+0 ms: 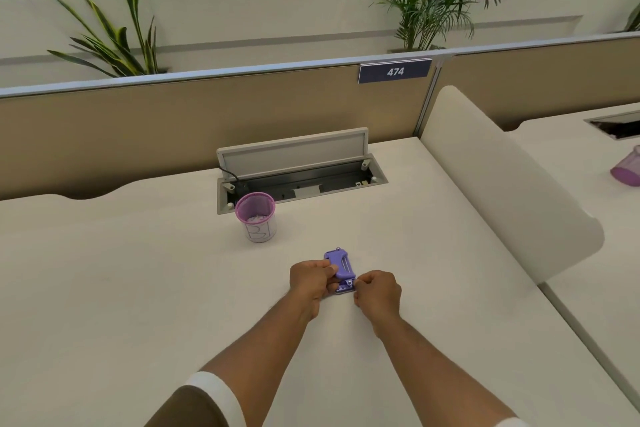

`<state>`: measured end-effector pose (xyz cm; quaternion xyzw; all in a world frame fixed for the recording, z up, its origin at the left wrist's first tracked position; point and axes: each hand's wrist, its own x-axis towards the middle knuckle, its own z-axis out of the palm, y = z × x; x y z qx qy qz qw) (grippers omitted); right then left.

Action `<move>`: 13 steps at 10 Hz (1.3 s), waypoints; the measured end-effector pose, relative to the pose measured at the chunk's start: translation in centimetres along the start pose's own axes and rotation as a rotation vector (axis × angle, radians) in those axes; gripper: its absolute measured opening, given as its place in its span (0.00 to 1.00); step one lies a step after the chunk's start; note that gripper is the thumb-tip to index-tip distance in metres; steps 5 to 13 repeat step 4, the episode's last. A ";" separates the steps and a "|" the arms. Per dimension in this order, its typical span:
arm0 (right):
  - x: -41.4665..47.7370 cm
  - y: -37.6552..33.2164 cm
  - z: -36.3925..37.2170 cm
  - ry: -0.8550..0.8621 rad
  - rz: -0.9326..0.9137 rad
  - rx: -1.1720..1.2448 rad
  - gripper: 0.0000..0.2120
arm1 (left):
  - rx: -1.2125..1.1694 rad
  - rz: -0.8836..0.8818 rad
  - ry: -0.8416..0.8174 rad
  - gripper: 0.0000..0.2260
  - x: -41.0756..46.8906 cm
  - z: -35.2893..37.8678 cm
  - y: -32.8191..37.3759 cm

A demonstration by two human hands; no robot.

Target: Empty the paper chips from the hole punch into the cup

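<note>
A purple hole punch (341, 265) lies on the white desk (138, 288), its handle pointing away from me. My left hand (311, 284) grips its left side, thumb on top of the handle. My right hand (378, 291) pinches the near right corner of its base. Behind and to the left stands a purple mesh cup (255, 217) with a white paper label; pale paper chips show inside it. The punch's underside is hidden.
An open cable tray (301, 180) with a raised lid sits in the desk behind the cup. A beige partition (207, 114) closes the back. A white divider (502, 184) bounds the right side, with another purple cup (628, 172) on the neighbouring desk.
</note>
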<state>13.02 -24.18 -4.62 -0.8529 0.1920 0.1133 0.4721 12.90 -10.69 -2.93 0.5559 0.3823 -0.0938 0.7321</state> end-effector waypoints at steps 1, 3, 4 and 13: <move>0.2 -0.1 -0.1 -0.008 -0.017 -0.035 0.16 | 0.001 0.019 0.022 0.03 0.1 0.1 -0.3; -0.1 -1.0 -0.6 -0.097 -0.011 -0.117 0.07 | 0.148 0.119 0.058 0.03 -0.3 -0.8 -0.3; -0.4 -1.6 -1.3 -0.092 0.005 -0.143 0.07 | 0.318 0.194 0.127 0.04 -1.5 -1.5 0.3; -0.4 -1.6 -1.3 -0.092 0.005 -0.143 0.07 | 0.318 0.194 0.127 0.04 -1.5 -1.5 0.3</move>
